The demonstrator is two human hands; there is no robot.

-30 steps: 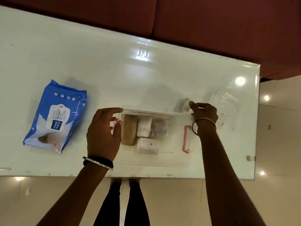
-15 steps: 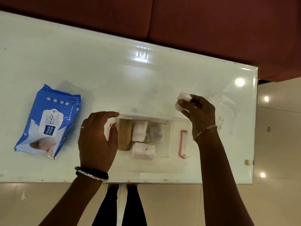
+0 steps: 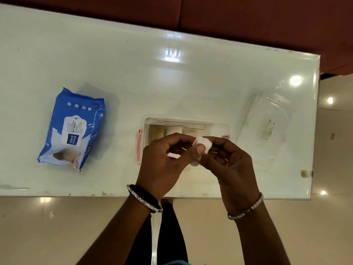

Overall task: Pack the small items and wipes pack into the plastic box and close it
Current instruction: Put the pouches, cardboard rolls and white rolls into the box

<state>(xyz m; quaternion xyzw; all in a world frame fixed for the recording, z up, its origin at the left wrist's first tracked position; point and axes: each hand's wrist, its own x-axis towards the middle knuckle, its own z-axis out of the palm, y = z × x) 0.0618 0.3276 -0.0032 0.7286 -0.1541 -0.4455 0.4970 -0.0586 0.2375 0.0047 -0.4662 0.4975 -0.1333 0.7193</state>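
Observation:
A clear plastic box (image 3: 188,118) with pink side clips stands open near the table's front edge. A brown roll (image 3: 156,131) and white rolls lie inside it. Above the box, my left hand (image 3: 162,165) and my right hand (image 3: 231,165) meet, both pinching a small white cotton piece (image 3: 202,144) between their fingertips. The blue wipes pack (image 3: 73,129) lies flat on the table to the left, apart from the box. The box's clear lid (image 3: 267,127) rests on the table to the right.
The white glass table (image 3: 152,77) ends at its right edge just past the lid, and its front edge runs below my wrists. Dark red upholstery lies beyond the far edge. My legs and a tiled floor show below.
My right hand carried the white cotton piece from behind the box's right corner to above the box. My left hand left the box's left end and joined it on the piece.

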